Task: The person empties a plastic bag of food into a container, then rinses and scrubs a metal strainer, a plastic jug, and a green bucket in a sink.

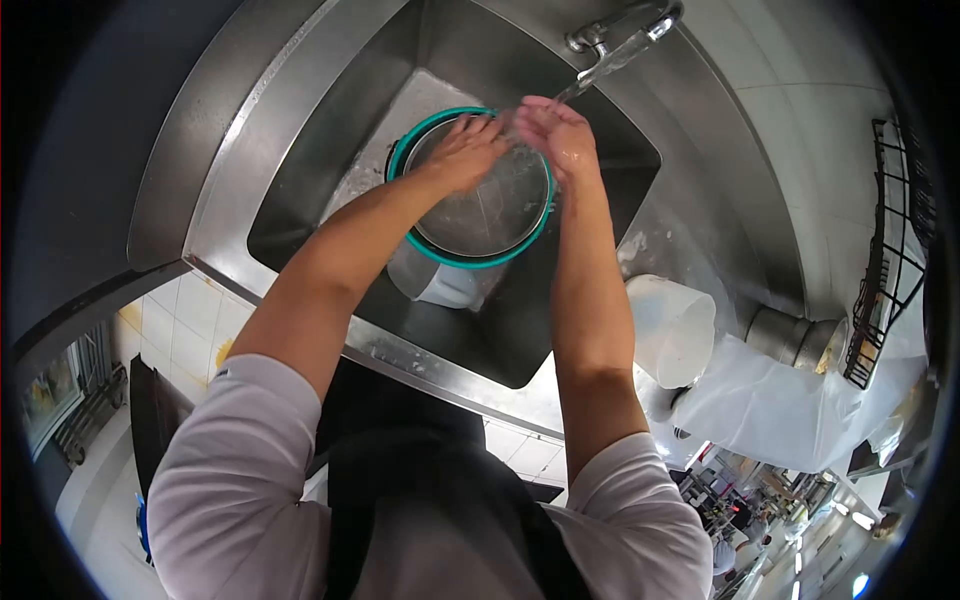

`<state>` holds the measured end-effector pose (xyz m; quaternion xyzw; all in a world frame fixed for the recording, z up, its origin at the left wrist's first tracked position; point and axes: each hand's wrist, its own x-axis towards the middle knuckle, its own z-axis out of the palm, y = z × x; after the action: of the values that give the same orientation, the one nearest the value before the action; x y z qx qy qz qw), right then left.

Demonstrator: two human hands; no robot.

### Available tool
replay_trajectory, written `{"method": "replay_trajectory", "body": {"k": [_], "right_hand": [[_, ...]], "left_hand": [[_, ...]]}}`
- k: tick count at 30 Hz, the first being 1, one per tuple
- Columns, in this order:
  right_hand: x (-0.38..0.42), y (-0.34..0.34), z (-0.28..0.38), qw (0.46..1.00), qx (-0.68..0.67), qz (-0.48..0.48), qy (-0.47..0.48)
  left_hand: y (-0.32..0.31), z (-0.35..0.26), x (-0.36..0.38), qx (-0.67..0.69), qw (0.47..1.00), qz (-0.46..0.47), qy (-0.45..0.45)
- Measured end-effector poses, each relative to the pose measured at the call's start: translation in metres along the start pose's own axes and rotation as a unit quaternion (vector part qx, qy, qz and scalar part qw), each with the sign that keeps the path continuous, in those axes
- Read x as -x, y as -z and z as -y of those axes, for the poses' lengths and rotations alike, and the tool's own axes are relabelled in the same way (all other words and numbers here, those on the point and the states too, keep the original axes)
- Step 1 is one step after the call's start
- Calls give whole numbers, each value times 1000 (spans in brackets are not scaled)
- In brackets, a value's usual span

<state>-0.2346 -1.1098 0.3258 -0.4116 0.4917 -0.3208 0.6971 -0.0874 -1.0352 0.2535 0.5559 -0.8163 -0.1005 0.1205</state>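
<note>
My left hand [465, 153] lies spread at the upper left part of a round sieve [480, 205], palm down, holding nothing. The sieve sits over a container with a teal rim [472, 263] in the metal sink [440, 340]. Under the running water from the faucet [640, 40] is my right hand [558, 135], palm turned up with the fingers slightly curled and nothing in it. Water [600, 70] falls onto its fingers. A whitish container [450, 287] shows partly below the teal rim.
Right of the sink stands a white plastic bucket [668, 330]. Beyond it are a metal cylinder [790, 338], a clear plastic sheet [770, 405] and a black wire rack [880, 270]. The sink's front edge [440, 388] runs below my forearms.
</note>
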Motion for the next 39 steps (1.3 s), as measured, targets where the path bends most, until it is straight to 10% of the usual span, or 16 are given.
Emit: {"method": "replay_trajectory", "body": {"k": [2, 8, 13, 17, 21, 24, 29, 31, 33, 34, 39], "right_hand": [[8, -6, 14, 991, -28, 117, -61], [3, 5, -36, 979, 198, 36, 11], [-16, -11, -33, 999, -28, 32, 23], [-10, -4, -13, 997, 44, 54, 13], [24, 5, -18, 996, 67, 54, 11], [45, 26, -33, 983, 140, -109, 53], [128, 65, -67, 972, 234, -16, -11], [135, 85, -123, 860, 459, 188, 123], [136, 65, -178, 729, 604, 317, 53], [130, 41, -202, 739, 571, 320, -160], [124, -13, -290, 697, 603, 289, -259]], "left_hand": [[-17, 5, -13, -22, 997, 67, -13], [-4, 6, -4, -189, 972, 128, -60], [17, 17, 14, -200, 971, 130, -35], [5, 45, 35, -45, 990, -61, 119], [19, 88, 59, 284, 851, 185, 400], [15, 94, 71, 424, 772, 180, 437], [10, 101, 84, 464, 738, 90, 481], [15, 100, 85, 482, 708, 72, 511], [15, 98, 85, 494, 688, 58, 528], [12, 101, 83, 500, 682, 47, 531], [24, 97, 87, 480, 685, 17, 547]]}}
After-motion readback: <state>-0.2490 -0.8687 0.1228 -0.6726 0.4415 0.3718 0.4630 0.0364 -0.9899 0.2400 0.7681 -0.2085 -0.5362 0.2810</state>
